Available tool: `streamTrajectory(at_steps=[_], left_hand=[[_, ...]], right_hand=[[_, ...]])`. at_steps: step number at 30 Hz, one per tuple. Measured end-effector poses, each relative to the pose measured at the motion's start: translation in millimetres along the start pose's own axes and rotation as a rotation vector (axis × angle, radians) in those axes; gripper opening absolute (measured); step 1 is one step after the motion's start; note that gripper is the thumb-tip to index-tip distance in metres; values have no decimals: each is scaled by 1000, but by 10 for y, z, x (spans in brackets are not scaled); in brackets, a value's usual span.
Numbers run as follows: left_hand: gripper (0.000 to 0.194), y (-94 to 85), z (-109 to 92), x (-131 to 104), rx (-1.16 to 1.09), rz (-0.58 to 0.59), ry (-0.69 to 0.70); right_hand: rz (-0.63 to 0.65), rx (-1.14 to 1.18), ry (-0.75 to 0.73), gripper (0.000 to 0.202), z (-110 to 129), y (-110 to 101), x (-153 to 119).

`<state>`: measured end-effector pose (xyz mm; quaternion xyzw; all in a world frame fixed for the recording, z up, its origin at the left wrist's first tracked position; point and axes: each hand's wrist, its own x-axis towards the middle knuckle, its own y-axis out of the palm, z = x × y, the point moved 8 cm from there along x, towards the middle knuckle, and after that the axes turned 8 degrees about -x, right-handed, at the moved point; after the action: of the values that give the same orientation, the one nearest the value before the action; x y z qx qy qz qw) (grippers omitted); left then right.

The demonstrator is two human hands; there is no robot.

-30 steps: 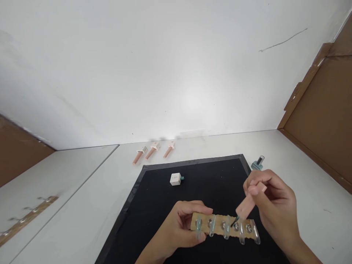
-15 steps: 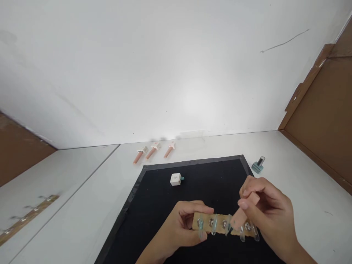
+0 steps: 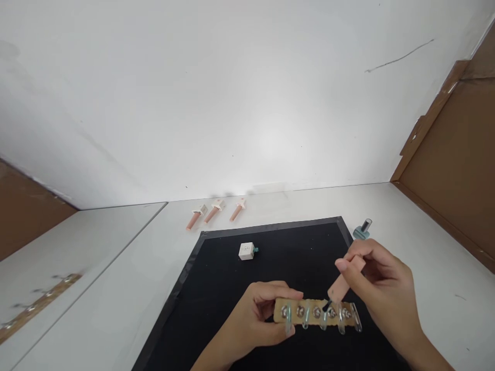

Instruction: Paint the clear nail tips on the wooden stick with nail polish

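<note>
My left hand (image 3: 253, 317) grips the left end of a tan strip (image 3: 293, 304) between thumb and fingers. Several clear false nail tips (image 3: 341, 322) are mounted across it on round metallic bases; those toward the left look teal-tinted. In my right hand (image 3: 382, 283) is a nail polish brush (image 3: 341, 287), pinched by its peach-coloured cap. Its dark bristles point down-left, over the strip between the middle tips; whether they touch anything I cannot tell. Beyond the hands, an uncapped white polish bottle (image 3: 246, 251) lies on its side, its teal neck facing right.
A black mat (image 3: 216, 273) covers the middle of the white table. Behind it lie three polish bottles with peach caps (image 3: 212, 214). A teal holder with a silver cylinder (image 3: 365, 226) stands at right. Another strip with metal bases (image 3: 38, 306) is at far left.
My right hand has lifted the brush slightly up, away from the middle nail tip. The strip in my left hand has shifted a little to the right.
</note>
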<state>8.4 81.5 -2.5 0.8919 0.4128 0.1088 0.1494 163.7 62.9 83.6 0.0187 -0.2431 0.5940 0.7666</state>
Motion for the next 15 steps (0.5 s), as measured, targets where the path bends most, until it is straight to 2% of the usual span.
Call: streamTrajectory(at_steps=[2, 6, 8, 12, 15], left_hand=[[30, -7, 7, -6, 19, -1, -1], [31, -4, 15, 1, 45, -7, -7], [31, 0, 26, -2, 42, -4, -8], [30, -6, 42, -23, 42, 11, -2], [31, -11, 18, -21, 32, 11, 14]], right_hand=[[-1, -8, -15, 19, 24, -6, -2], [79, -68, -75, 24, 82, 58, 2], [47, -65, -23, 24, 34, 39, 15], [-103, -23, 33, 21, -32, -74, 22], [-62, -20, -22, 19, 12, -51, 18]])
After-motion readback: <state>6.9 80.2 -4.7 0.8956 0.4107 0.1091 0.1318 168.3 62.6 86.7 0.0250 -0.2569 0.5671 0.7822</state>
